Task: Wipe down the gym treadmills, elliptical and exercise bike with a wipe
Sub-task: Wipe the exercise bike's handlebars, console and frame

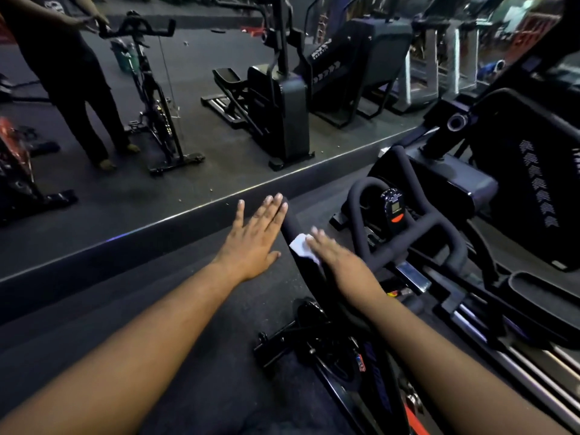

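The right hand's fingers lie straight and close together, pressing a small white wipe flat against the black foam-padded left handlebar of the black exercise bike; the wipe shows only at its upper left edge, the rest hidden under the right hand, so whether the thumb curls round the bar cannot be told. The left hand's fingers are spread and straight, holding nothing, their tips just beside or touching the upper end of the same bar; the left hand hovers palm down over the dark rubber floor. Both bare forearms reach forward from the bottom corners. Beyond the right hand the handlebar loops round a small black console with an orange button. To the right, close behind the bike, stands a black elliptical machine with its silver rails running towards the lower right corner, its foot plate just beside the bike's frame. Straight ahead a large wall mirror rises from a raised dark ledge and reflects the bike, the elliptical, grey treadmills farther off, and a person in dark clothing with a hand on the handlebar.
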Demonstrator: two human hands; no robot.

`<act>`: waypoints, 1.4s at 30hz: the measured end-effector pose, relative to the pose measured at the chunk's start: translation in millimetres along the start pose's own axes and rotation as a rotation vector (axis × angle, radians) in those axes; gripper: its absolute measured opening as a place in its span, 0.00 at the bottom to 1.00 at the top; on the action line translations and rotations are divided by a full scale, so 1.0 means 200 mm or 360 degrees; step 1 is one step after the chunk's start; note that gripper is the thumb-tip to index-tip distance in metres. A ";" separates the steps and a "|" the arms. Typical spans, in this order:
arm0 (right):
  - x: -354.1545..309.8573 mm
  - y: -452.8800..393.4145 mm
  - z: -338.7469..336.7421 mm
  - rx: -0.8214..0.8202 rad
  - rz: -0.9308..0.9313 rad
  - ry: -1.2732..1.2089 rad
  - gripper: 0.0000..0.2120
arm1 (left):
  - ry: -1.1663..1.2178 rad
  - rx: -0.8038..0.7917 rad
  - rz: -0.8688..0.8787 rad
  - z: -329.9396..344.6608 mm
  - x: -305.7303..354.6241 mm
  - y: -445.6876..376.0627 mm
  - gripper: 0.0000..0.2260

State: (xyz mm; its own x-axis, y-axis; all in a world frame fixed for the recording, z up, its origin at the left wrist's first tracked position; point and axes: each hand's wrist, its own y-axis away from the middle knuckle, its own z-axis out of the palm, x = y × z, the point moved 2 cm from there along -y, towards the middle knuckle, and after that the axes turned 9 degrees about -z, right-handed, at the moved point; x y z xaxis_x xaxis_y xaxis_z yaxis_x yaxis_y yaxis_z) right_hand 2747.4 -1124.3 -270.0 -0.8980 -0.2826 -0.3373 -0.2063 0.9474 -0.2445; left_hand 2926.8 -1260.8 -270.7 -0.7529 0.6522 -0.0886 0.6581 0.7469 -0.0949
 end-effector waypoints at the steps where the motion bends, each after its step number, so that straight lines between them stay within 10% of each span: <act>1: 0.00 -0.05 -0.03 0.0124 0.0054 -0.0014 0.28 | -0.0025 0.0009 0.0018 0.00 0.01 -0.01 0.46; 15: 0.01 0.38 0.08 -0.0428 -0.0167 0.0192 0.27 | -0.0113 -0.0022 0.0252 0.08 0.29 0.09 0.43; 21: 0.14 0.30 -0.18 0.0253 0.0270 0.0174 0.35 | -0.0248 -0.0212 0.0463 0.07 0.41 0.05 0.51; 26: 0.10 0.37 0.12 -0.0356 -0.0054 0.0434 0.25 | -0.0215 -0.0333 0.0439 0.07 0.48 0.03 0.58; 31: 0.30 0.38 -0.05 -0.0366 0.0238 0.0637 0.27 | -0.0186 -0.0344 0.0365 0.07 0.50 0.04 0.57; 42: 0.01 0.66 0.02 -0.0467 0.0077 -0.0023 0.26 | -0.0206 -0.0375 0.0360 0.08 0.51 0.06 0.60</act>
State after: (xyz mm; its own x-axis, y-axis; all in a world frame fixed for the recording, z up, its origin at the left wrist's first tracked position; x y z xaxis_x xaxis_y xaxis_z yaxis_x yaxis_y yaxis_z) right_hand 2719.8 -1000.9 -307.5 -0.9043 -0.2360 -0.3559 -0.2688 0.9622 0.0449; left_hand 2859.0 -1187.6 -296.4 -0.5712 0.7941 -0.2077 0.7780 0.6044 0.1714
